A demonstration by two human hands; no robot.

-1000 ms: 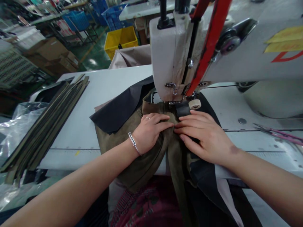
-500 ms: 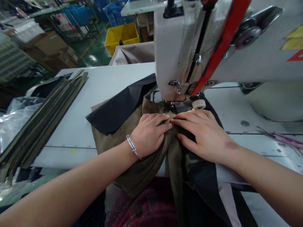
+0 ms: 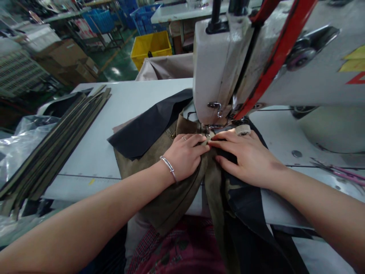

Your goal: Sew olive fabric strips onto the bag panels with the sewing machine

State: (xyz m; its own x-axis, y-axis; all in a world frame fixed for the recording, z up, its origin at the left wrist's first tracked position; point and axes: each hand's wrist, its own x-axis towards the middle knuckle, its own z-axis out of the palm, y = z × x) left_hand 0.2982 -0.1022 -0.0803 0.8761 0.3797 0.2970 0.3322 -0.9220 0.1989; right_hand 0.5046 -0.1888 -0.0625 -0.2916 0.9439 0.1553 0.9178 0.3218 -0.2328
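Note:
An olive-brown garment piece (image 3: 159,152) with dark navy panels (image 3: 151,131) lies under the needle area of a white sewing machine (image 3: 212,72). Its lower folds hang over the table edge. My left hand (image 3: 186,154), with a ring and a silver bangle, has its thumb and fingers closed on the olive cloth just in front of the presser foot (image 3: 208,133). Beside it, my right hand (image 3: 245,154) lies flat on the cloth with fingers stretched and thumb apart. The fingertips of both hands nearly meet at the seam. The cloth under my palms is hidden.
A stack of olive and dark fabric strips (image 3: 65,137) lies on the left, next to clear plastic (image 3: 25,140). Pink-handled scissors (image 3: 342,173) rest at right. Behind the table stand a yellow crate (image 3: 149,47) and cardboard boxes (image 3: 67,61).
The view has shifted slightly, so the machine and table sit further right and a bit lower. Both hands have edged closer to the presser foot with the cloth.

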